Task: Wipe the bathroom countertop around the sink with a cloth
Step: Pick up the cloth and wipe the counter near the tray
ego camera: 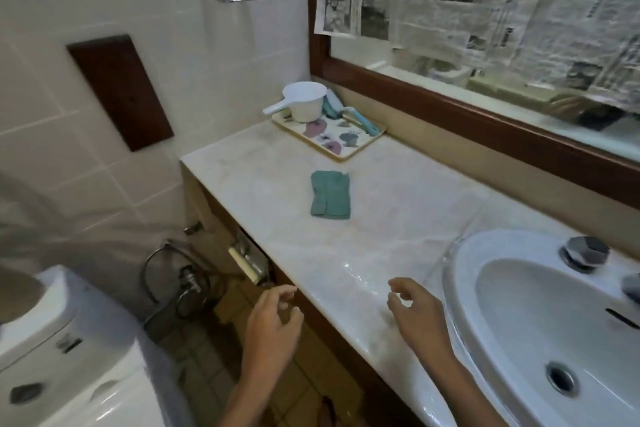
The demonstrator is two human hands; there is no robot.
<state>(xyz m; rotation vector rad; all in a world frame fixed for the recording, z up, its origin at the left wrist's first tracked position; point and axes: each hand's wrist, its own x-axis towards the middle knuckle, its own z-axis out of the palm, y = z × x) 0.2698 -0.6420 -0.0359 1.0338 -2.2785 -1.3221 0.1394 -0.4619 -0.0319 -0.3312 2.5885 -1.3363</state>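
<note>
Progress: wiping not begun, by my judgement. Left hand (273, 319) hovers at the near edge, loosely curled, empty. Cloth (330, 196) lies folded, untouched, farther back on countertop (398, 191). Right hand (415, 315) likewise empty, left of sink (460, 260). Pickup and whole wipe remain.

Cloth (331, 195): teal-green, folded into a rough rectangle, lying flat on countertop (398, 218). Countertop: pale marble, glossy. Sink (512, 308): white basin, right of cloth, well apart.

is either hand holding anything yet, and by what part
Nothing is held. The left hand and right hand hover loosely curled and empty; the folded green cloth lies untouched on the pale marble countertop.
</note>
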